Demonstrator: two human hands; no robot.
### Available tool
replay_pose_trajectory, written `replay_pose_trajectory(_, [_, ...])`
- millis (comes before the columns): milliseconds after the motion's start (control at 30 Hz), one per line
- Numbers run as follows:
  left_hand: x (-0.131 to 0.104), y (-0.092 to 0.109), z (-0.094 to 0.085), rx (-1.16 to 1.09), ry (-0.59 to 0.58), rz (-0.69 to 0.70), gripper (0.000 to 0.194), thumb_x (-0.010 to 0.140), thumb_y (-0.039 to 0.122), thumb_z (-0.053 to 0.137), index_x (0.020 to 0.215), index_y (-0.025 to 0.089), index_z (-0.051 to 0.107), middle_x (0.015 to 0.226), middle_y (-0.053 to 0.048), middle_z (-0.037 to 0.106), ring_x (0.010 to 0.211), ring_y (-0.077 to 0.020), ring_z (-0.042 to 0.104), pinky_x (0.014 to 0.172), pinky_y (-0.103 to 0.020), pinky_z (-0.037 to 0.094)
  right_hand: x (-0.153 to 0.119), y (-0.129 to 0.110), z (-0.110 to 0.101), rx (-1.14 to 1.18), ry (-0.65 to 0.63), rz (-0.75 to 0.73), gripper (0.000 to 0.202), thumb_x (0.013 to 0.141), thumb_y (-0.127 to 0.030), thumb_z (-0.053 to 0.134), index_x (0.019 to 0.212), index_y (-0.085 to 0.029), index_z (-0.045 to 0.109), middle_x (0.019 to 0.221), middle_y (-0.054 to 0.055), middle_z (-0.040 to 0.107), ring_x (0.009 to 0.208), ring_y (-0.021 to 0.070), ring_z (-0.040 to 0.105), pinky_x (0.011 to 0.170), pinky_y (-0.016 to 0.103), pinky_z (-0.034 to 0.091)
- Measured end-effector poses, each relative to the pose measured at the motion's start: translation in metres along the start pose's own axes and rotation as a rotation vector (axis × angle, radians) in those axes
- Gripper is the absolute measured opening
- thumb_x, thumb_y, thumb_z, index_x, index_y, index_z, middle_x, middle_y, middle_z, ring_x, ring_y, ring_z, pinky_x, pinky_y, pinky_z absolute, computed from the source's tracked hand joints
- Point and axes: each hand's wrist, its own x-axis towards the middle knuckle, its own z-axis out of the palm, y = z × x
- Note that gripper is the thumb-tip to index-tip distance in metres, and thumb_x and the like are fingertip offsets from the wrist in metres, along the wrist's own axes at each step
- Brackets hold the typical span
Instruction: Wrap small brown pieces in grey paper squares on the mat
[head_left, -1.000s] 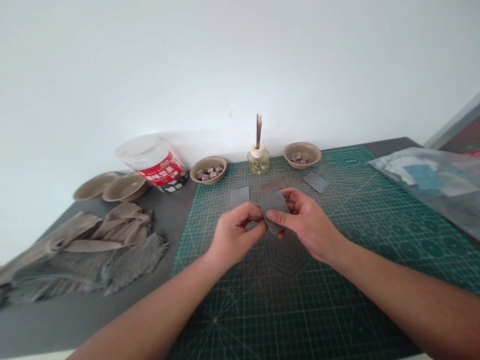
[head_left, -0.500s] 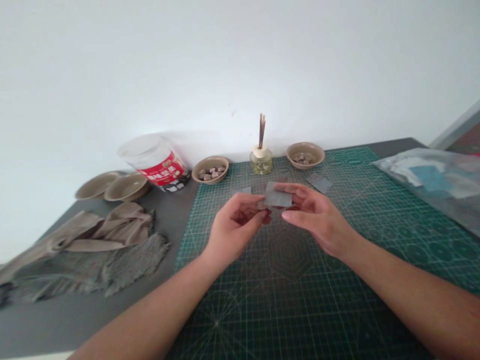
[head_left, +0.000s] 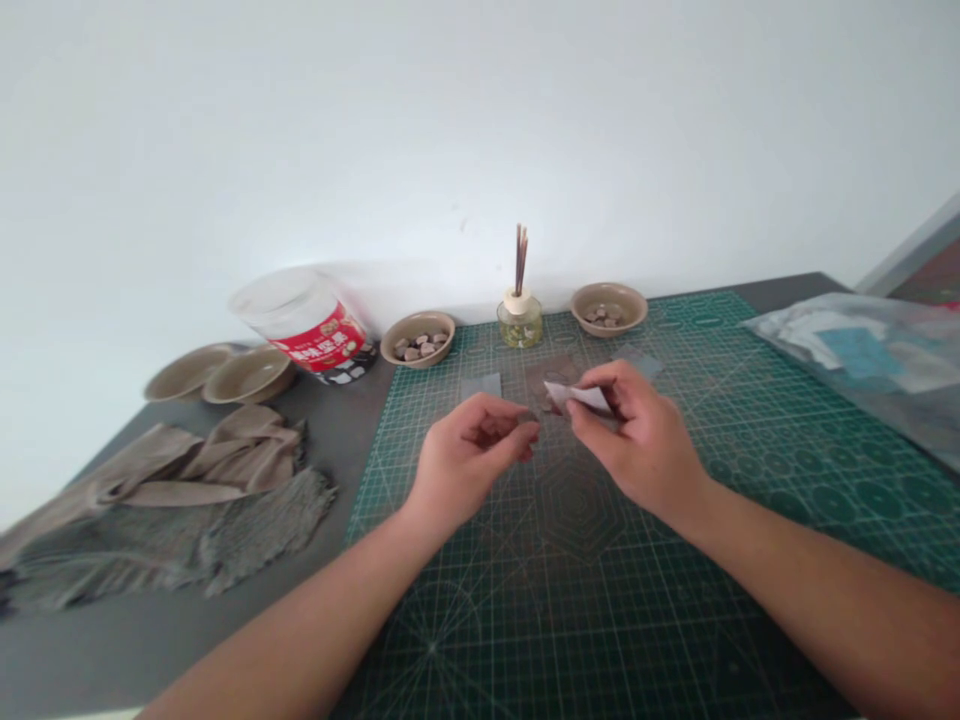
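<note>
Over the green cutting mat (head_left: pixel 480 560), my left hand (head_left: pixel 469 450) is closed, pinching a small grey-brown stone (head_left: pixel 528 416) between thumb and fingertips. My right hand (head_left: pixel 641 430) grips a small bent sheet of sandpaper (head_left: pixel 589 398), its pale back facing up. A narrow gap separates the two hands. Beyond my left hand, another grey sandpaper square (head_left: pixel 481 385) lies flat on the mat. A further grey sheet (head_left: pixel 639 360) lies behind my right hand, partly covered by it. Brownish dust marks the mat around the hands.
Along the wall stand a bowl of stones (head_left: pixel 418 340), a reed diffuser (head_left: pixel 519 320) and another bowl with stones (head_left: pixel 609 310). Leftward are a clear jar with a red label (head_left: pixel 322 340), two bowls (head_left: pixel 251 378) and a crumpled cloth (head_left: pixel 225 480). A plastic bag (head_left: pixel 885 350) lies right.
My right hand has closed its fingers and bent the sandpaper, turning its pale back into view. The sheet has shifted right, away from the left hand, exposing the stone there.
</note>
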Motion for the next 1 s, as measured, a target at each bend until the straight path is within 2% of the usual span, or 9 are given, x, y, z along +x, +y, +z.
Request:
replay_pose_trajectory(100, [-0.001,0.001,0.002,0.064,-0.011,0.003,0.014,0.082,0.026,0.073,0.09,0.017,0.066,0.072,-0.002,0.071,0.065,-0.0142,0.069,0.06,-0.024,0.054,-0.004,-0.001,0.002,-0.114,-0.079,-0.149,0.028,0.093,-0.021,0.06,0.118,-0.03,0.068,0.113,0.001,0.075,0.098,0.0231,0.071,0.088,0.036,0.054])
replay_pose_trajectory(200, [-0.002,-0.002,0.003,0.131,0.004,-0.004,0.011,0.081,0.023,0.072,0.079,0.017,0.063,0.068,-0.001,0.069,0.062,-0.013,0.065,0.058,-0.023,0.052,-0.007,-0.002,0.005,-0.186,-0.174,-0.273,0.037,0.095,-0.018,0.055,0.126,-0.032,0.068,0.131,0.0,0.068,0.116,0.024,0.066,0.104,0.041,0.051])
replay_pose_trajectory(400, [-0.002,-0.006,0.001,0.183,0.114,0.001,0.015,0.076,0.022,0.073,0.07,0.017,0.061,0.062,0.002,0.063,0.056,-0.0098,0.057,0.052,-0.019,0.045,-0.011,-0.003,0.012,-0.362,-0.299,-0.366,0.047,0.097,-0.019,0.05,0.144,-0.022,0.054,0.148,0.009,0.05,0.124,0.0282,0.062,0.103,0.044,0.054])
replay_pose_trajectory(567, [-0.003,-0.001,0.003,0.144,0.136,-0.041,0.014,0.078,0.026,0.073,0.075,0.017,0.064,0.065,0.0,0.066,0.059,-0.0121,0.062,0.056,-0.022,0.05,-0.014,-0.003,0.015,-0.549,-0.224,-0.426,0.046,0.099,-0.012,0.043,0.144,-0.012,0.052,0.145,0.014,0.053,0.115,0.0256,0.068,0.098,0.04,0.057])
replay_pose_trajectory(667, [-0.003,0.0,0.003,0.16,0.153,-0.021,0.014,0.078,0.022,0.073,0.071,0.017,0.062,0.062,0.002,0.065,0.057,-0.0107,0.06,0.054,-0.02,0.048,-0.014,-0.004,0.016,-0.597,-0.192,-0.513,0.043,0.099,-0.013,0.044,0.141,-0.009,0.054,0.145,0.015,0.053,0.114,0.0241,0.068,0.093,0.035,0.059])
replay_pose_trajectory(1000, [-0.004,-0.005,0.002,0.09,0.136,0.016,0.011,0.078,0.018,0.073,0.073,0.017,0.063,0.065,0.001,0.068,0.059,-0.011,0.063,0.056,-0.02,0.05,-0.012,-0.008,0.019,-0.552,-0.143,-0.533,0.042,0.098,-0.01,0.045,0.138,-0.005,0.055,0.14,0.016,0.057,0.119,0.0228,0.065,0.1,0.035,0.056])
